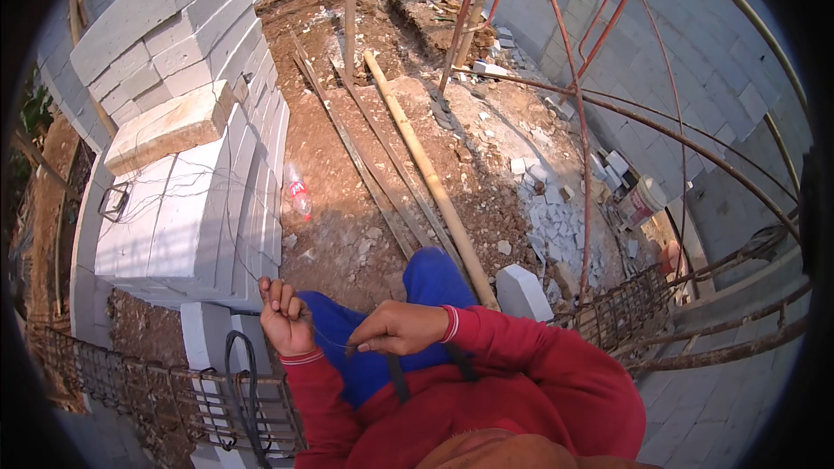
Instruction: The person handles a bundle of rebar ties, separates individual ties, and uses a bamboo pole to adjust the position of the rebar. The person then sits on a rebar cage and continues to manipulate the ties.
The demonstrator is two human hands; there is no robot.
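Observation:
My left hand [285, 321] is raised in front of the blue trousers, its fingers curled round a thin wire [229, 208]. From that fist the wire runs up toward the stacked white blocks [187, 217] on the left. A short stretch of thin line also shows between my two hands. My right hand [401, 328] is closed in a pinch on this line over my lap, thumb and fingertips together. Whether it is the same piece of wire is too fine to tell. More loose wire lies tangled over the block tops, beside a small metal frame [115, 201].
A dirty block [172, 128] lies on the stack. Rebar cages [625, 300] flank me. A bamboo pole [426, 169] and wooden strips [356, 152] lie ahead on rubble-strewn soil, near a plastic bottle [298, 193]. Red scaffold tubes [584, 130] and a white bucket [643, 201] stand right.

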